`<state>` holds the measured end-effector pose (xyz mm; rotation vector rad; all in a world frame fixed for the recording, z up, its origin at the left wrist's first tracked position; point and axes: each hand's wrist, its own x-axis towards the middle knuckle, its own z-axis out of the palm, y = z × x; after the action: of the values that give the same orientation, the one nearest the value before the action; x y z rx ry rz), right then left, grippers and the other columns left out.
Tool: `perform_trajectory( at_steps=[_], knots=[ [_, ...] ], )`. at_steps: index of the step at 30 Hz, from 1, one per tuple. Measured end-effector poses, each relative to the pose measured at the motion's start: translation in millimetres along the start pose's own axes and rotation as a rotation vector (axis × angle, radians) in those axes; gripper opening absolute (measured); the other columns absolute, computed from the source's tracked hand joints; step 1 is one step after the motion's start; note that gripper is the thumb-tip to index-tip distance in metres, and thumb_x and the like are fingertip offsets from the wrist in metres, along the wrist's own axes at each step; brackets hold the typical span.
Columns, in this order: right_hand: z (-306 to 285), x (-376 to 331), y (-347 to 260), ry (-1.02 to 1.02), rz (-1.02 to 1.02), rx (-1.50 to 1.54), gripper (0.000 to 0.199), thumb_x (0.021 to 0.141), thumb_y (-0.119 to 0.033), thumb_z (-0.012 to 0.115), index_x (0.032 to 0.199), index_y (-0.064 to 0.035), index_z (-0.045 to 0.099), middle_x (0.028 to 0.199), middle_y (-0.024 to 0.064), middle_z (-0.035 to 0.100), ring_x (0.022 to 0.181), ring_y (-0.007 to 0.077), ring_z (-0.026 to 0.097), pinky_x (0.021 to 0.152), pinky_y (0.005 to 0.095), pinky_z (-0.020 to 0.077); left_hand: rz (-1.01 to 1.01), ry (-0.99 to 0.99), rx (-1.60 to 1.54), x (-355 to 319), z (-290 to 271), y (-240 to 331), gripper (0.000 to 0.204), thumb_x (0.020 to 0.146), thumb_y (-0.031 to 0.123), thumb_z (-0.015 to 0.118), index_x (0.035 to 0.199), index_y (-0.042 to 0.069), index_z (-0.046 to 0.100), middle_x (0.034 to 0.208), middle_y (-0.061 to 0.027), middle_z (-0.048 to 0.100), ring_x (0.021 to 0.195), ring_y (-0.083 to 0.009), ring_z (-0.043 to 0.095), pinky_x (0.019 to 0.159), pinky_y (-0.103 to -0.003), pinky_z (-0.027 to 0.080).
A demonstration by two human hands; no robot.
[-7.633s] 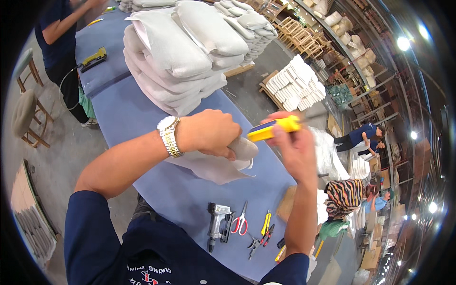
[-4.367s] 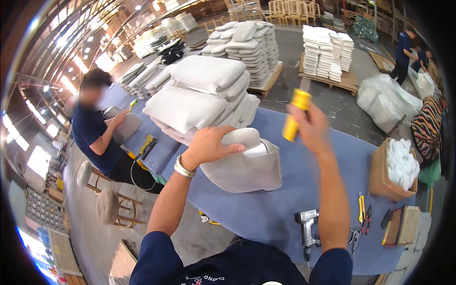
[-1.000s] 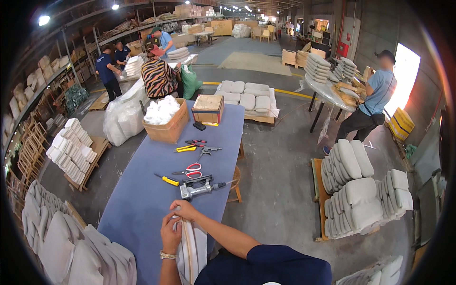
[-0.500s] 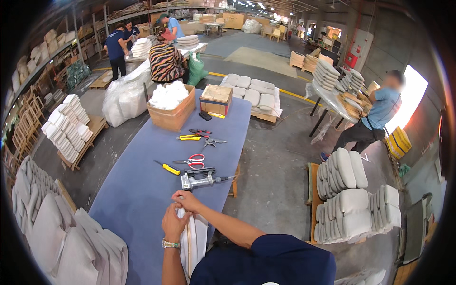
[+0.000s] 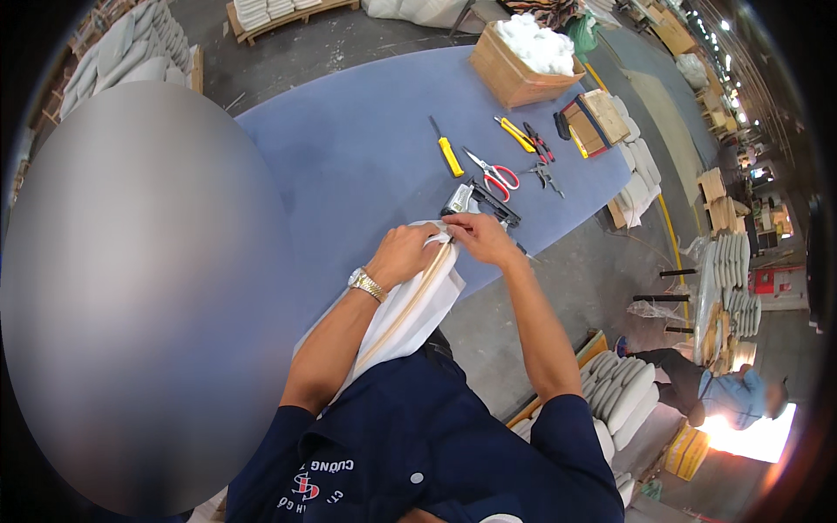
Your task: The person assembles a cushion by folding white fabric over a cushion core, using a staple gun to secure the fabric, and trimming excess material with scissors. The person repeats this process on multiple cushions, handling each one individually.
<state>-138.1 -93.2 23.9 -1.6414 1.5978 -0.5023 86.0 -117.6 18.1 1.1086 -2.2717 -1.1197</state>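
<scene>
A long white cloth piece (image 5: pixel 445 283) with a tan strip (image 5: pixel 410 307) along it runs from my lap up to the table edge. My left hand (image 5: pixel 406 253), a watch on its wrist, is closed on the far end of the cloth from the left. From the right, my right hand (image 5: pixel 478 237) pinches the same end, its fingertips close to the left hand's. What lies under the fingertips is hidden. Just beyond my hands rests a silver and black staple gun (image 5: pixel 478 202), held by neither hand.
On the blue table (image 5: pixel 331 166) lie red-handled scissors (image 5: pixel 495 174), a yellow-handled screwdriver (image 5: pixel 448 155), a yellow cutter (image 5: pixel 516 134), pliers (image 5: pixel 539 141) and an air blow gun (image 5: pixel 544 177). A carton of white stuffing (image 5: pixel 514 74) stands farther off. Cushions (image 5: pixel 623 392) are stacked at right; a blurred oval covers the left.
The view has tilted down and turned, so the table now slants to the upper right. Both hands stay at the end of the white cloth; the tools lie as before.
</scene>
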Motion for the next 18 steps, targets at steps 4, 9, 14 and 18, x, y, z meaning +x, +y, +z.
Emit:
perform_trajectory(
  at_steps=[4,9,14,18],
  knots=[
    [-20,10,-13,-0.118,-0.074,-0.199,0.040,0.094,-0.030,0.073,0.124,-0.0044,0.074,0.108,0.0203,0.076,0.098,0.0359,0.074,0.088,0.0425,0.0575,-0.018,0.026,0.019,8,8,-2,0.028,0.094,0.024,0.066,0.113,0.006,0.074,0.098,-0.0202,0.075,0.086,-0.0415,0.071,0.080,-0.051,0.056],
    [-30,27,-35,-0.271,-0.044,-0.524,0.046,0.087,-0.035,0.078,0.120,-0.0033,0.075,0.104,0.0196,0.077,0.097,0.0388,0.073,0.088,0.0454,0.0572,-0.030,0.054,-0.003,14,16,-7,0.023,0.092,0.023,0.067,0.108,0.007,0.075,0.095,-0.0190,0.075,0.085,-0.0409,0.071,0.077,-0.051,0.056],
    [-33,41,-46,-0.335,-0.065,-0.572,0.041,0.082,-0.032,0.079,0.112,-0.0040,0.077,0.099,0.0191,0.077,0.093,0.0387,0.073,0.084,0.0461,0.0568,-0.078,0.079,-0.033,16,12,-8,0.026,0.090,0.024,0.071,0.109,0.007,0.074,0.096,-0.0175,0.076,0.086,-0.0405,0.072,0.078,-0.051,0.056],
    [-34,45,-51,-0.367,-0.063,-0.538,0.035,0.082,-0.028,0.079,0.108,-0.0053,0.078,0.096,0.0189,0.076,0.090,0.0387,0.072,0.081,0.0469,0.0561,-0.132,0.006,-0.030,23,4,-8,0.029,0.088,0.025,0.072,0.111,0.008,0.071,0.098,-0.0165,0.077,0.088,-0.0400,0.073,0.078,-0.053,0.056]
  ],
)
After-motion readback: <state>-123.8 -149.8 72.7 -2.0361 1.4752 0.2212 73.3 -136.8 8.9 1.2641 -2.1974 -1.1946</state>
